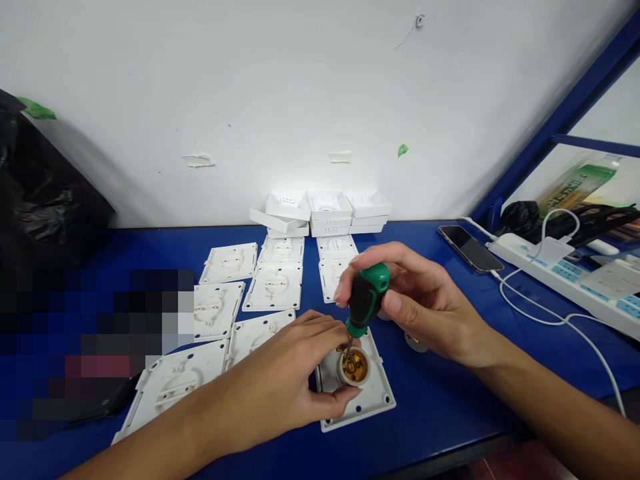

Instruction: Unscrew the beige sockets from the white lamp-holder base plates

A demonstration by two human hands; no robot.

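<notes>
My right hand (425, 303) grips a green and black screwdriver (367, 300) by its handle. The shaft points down and slants into a round lamp socket (354, 367) with a brass-coloured inside. Thumb and fingers of my left hand (295, 373) close around that socket from the left. Beneath it lies a square white plastic plate (377, 400) near the table's front edge. Where exactly the screwdriver's tip touches inside the socket is too small to tell. Beside my right hand, a round metal-coloured piece (416, 343) is partly covered by the fingers.
Several similar white plates (274, 287) lie on the blue table (430, 427). White boxes (330, 210) are stacked against the wall. At right are a phone (470, 248), a power strip (565, 273) and loose white cables. A black plastic bag (45, 180) stands at left.
</notes>
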